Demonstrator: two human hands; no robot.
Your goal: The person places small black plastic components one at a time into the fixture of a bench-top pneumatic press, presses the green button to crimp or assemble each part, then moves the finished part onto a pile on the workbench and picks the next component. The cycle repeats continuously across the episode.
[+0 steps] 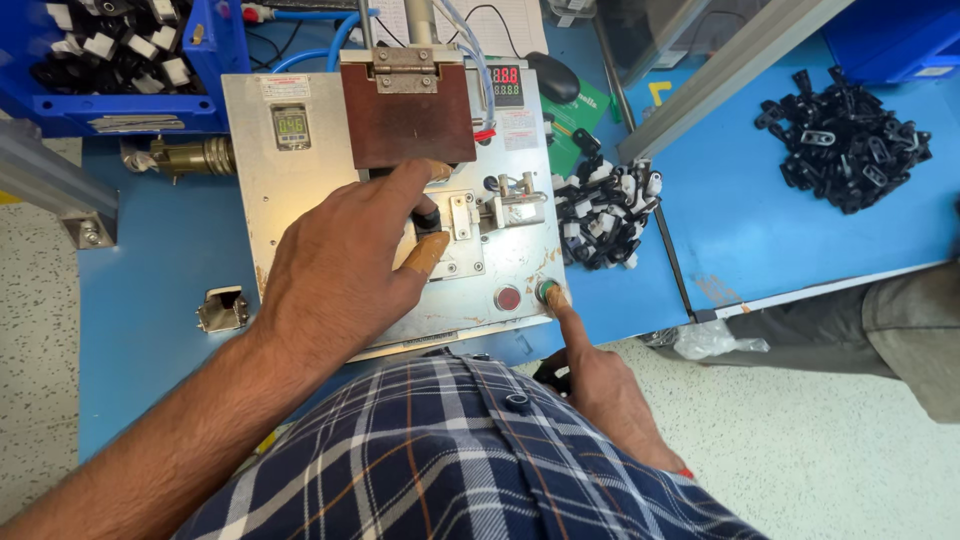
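Head view, looking down on a blue counter (150, 330) with a small metal press fixture (270, 190) at centre.

Left hand (340, 270): reaches in from 7 o'clock, palm down over the fixture plate. Fingers curled, index and thumb drawn together on a small black part (428, 215) seated in the nest just under the brown press block (405, 115). Thumb tip wears a tan bandage. The pinch looks closed on the part, though the hand hides the contact itself. The part lies at the fingertips, toward 1 o'clock from the knuckles; its long axis cannot be read.

Right hand (600, 390): comes up from 5 o'clock, index finger extended, the other fingers folded. The fingertip rests on the green button (547, 291) at the plate's lower right corner. It holds nothing. The red button (508, 298) sits just beside the green one, at 9 o'clock of it, untouched.

Key relation: the left hand is at the nest, the right at the button, well apart across the plate. The press block hangs directly above the left fingertips.

Surroundings: heap of black-and-white parts (605, 212) at 3 o'clock of the fixture; larger heap of black parts (845, 140) at 2 o'clock; blue bin (215, 60) of similar parts at 11 o'clock. Another person's trouser leg (900, 330) at the right edge.
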